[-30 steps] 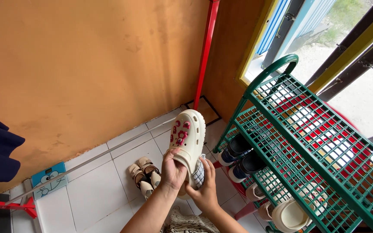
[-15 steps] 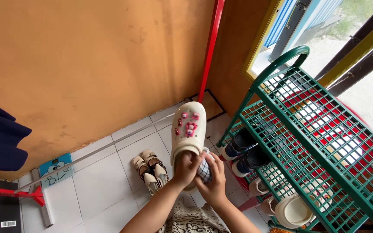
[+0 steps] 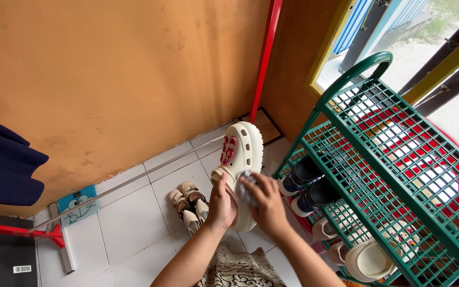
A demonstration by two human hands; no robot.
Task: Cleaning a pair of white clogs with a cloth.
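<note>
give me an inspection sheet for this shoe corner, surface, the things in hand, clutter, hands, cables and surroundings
Surface: white tiled floor, no spill seen.
Things in hand: cream foam clog with pink charms, held up; checked cloth pressed on its side.
Clutter: beige strappy sandals on the floor; blue bathroom scale at the wall.
Hands: left hand grips the clog's heel; right hand holds the cloth.
Cables: nothing seen.
Surroundings: orange wall; green wire shoe rack with shoes, on the right.

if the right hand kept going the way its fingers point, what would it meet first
Probably nothing new: the right hand already presses a checked cloth against the cream clog, held by the left hand.
</note>
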